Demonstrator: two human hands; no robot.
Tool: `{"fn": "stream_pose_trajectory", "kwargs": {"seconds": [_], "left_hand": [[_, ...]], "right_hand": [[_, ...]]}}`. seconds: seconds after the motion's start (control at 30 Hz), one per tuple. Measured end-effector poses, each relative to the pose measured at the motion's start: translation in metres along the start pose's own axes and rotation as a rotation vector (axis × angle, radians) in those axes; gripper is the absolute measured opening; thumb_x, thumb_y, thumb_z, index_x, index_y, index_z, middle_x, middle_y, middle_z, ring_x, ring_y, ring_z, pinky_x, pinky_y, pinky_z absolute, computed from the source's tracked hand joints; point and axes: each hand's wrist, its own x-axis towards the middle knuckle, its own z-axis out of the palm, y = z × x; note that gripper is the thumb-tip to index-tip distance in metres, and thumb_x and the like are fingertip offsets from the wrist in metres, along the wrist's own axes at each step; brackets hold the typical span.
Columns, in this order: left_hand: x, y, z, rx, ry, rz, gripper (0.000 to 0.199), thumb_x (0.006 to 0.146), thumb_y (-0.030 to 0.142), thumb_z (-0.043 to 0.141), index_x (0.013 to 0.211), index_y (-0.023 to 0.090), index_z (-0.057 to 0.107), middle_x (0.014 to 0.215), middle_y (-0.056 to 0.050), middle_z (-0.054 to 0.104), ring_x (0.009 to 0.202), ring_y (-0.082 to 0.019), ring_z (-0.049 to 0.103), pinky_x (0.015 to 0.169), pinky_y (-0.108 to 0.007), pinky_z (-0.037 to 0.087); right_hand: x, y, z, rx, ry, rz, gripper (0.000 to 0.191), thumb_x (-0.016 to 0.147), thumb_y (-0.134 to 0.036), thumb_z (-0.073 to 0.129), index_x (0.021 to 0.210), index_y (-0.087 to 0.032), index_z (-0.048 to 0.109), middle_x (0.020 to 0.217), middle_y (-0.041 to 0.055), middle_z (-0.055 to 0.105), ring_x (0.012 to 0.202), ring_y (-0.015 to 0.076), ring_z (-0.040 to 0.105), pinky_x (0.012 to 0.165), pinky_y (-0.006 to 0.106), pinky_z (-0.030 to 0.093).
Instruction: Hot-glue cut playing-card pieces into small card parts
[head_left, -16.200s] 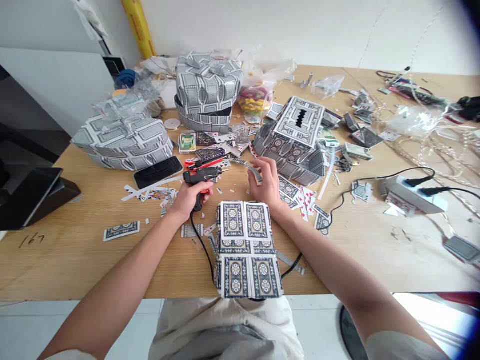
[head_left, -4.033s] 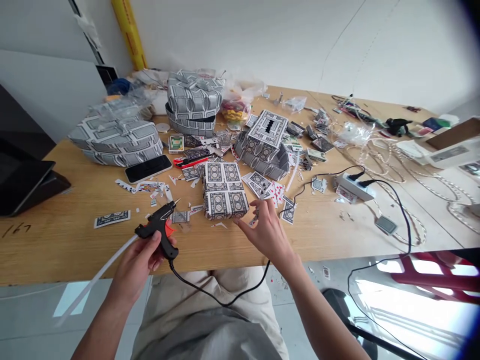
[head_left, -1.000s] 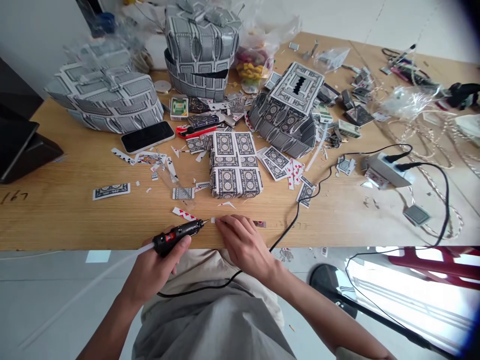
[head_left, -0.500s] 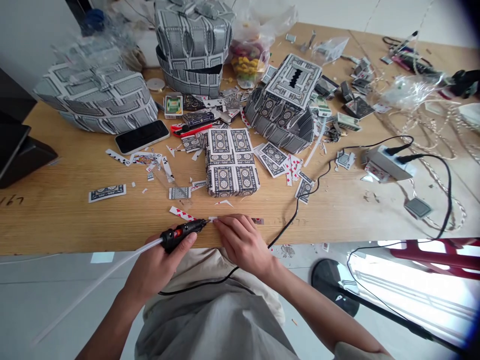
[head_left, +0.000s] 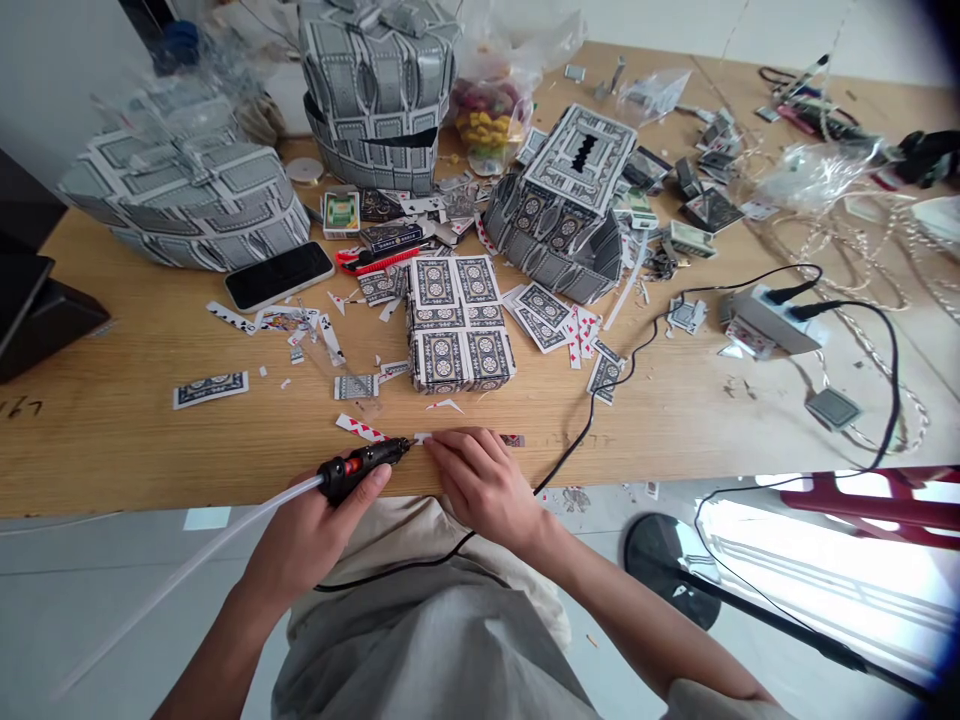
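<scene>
My left hand [head_left: 330, 520] is wrapped round a black hot glue gun [head_left: 358, 470], with a long clear glue stick [head_left: 202, 560] trailing from its back end. The gun's nozzle meets the left end of a narrow strip cut from a playing card [head_left: 514, 440] near the table's front edge. My right hand [head_left: 487, 480] lies over that strip, fingers together, pressing it down on the wood. Its middle is hidden under my fingers. Just left lies another card strip with red marks [head_left: 361, 428]. Beyond my hands sits a box covered in playing cards [head_left: 463, 345].
Large baskets made of cards [head_left: 202, 200] stand at the back left. A phone [head_left: 279, 275], a red cutter [head_left: 379, 260] and card scraps lie around. A black cable [head_left: 577, 450] crosses to a power strip [head_left: 772, 320] on the right.
The whole view has shifted slightly. Both hands, the glue gun and the strip keep almost the same places relative to each other.
</scene>
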Motion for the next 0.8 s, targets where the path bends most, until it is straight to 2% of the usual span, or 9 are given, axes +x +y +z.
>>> {"fn": "stream_pose_trajectory", "kwargs": {"seconds": [0.2,0.4,0.53,0.63,0.73,0.8], "left_hand": [[-0.004,0.004,-0.001,-0.155,0.024,-0.072,0.053,0.092,0.073,0.066,0.073,0.024,0.066,0.052,0.002,0.058,0.05,-0.019,0.058,0.056,-0.03,0.046],[0.002,-0.008,-0.009,-0.479,0.13,-0.016,0.045,0.084,0.065,0.078,0.082,0.021,0.07,0.073,-0.004,0.07,0.058,-0.017,0.061,0.058,-0.031,0.053],[0.013,-0.016,-0.013,-0.421,0.277,-0.056,0.039,0.079,0.057,0.085,0.084,0.021,0.072,0.076,-0.001,0.071,0.052,-0.014,0.058,0.054,-0.029,0.051],[0.025,-0.021,-0.014,-0.427,0.392,-0.121,0.038,0.074,0.052,0.09,0.089,0.022,0.071,0.104,-0.001,0.079,0.053,-0.01,0.057,0.051,-0.027,0.05],[0.036,-0.025,-0.011,-0.484,0.408,-0.148,0.041,0.071,0.049,0.093,0.09,0.021,0.07,0.123,-0.002,0.078,0.057,-0.009,0.058,0.05,-0.026,0.05],[0.04,-0.028,-0.01,-0.486,0.408,-0.161,0.041,0.072,0.05,0.093,0.093,0.021,0.073,0.114,-0.001,0.079,0.058,-0.01,0.059,0.053,-0.026,0.051]], "right_hand": [[0.001,0.0,0.001,0.019,0.033,0.014,0.035,0.106,-0.011,0.058,0.14,-0.013,0.068,0.125,0.0148,0.079,0.11,0.0284,0.071,0.093,0.045,0.06],[0.0,-0.001,0.002,0.027,0.042,0.02,0.034,0.107,-0.012,0.058,0.139,-0.016,0.069,0.125,0.0146,0.08,0.111,0.0282,0.072,0.094,0.045,0.06],[0.001,-0.001,0.002,0.025,0.055,0.017,0.031,0.106,-0.011,0.06,0.136,-0.013,0.07,0.124,0.0146,0.08,0.11,0.028,0.073,0.094,0.045,0.06],[0.002,-0.002,0.001,0.022,0.066,0.017,0.029,0.106,-0.01,0.061,0.133,-0.012,0.07,0.122,0.0143,0.081,0.109,0.0279,0.073,0.093,0.044,0.06],[0.002,-0.002,0.001,0.016,0.071,0.016,0.028,0.106,-0.01,0.061,0.132,-0.012,0.07,0.121,0.014,0.081,0.107,0.0278,0.073,0.091,0.044,0.06],[0.002,-0.002,0.001,0.018,0.069,0.019,0.027,0.106,-0.01,0.06,0.132,-0.013,0.07,0.122,0.0142,0.08,0.107,0.0277,0.073,0.091,0.044,0.06]]}}
